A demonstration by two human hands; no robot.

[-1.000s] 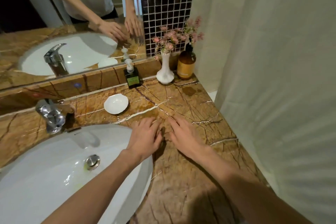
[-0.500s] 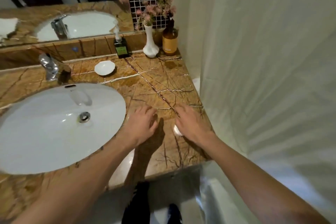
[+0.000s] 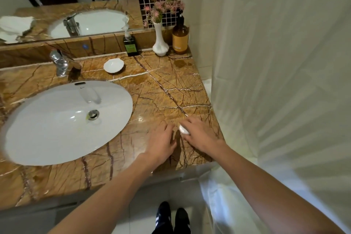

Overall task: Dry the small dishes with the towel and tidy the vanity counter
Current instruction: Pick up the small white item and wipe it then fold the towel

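I see the counter [image 3: 155, 89] and its sink [image 3: 57, 119]; a small white dish [image 3: 113, 65] sits by the faucet [image 3: 60, 62]. My left hand [image 3: 161, 143] rests flat, grip released. My right hand [image 3: 201, 135] covers a small white object [image 3: 183, 129]; whether it grasps it I cannot tell.

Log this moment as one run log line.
left hand flat on counter, empty | right hand over small white object | white dish untouched

clear: counter [image 3: 163, 91] centre | obstacles: vase [image 3: 160, 41], bottle [image 3: 180, 37] at back
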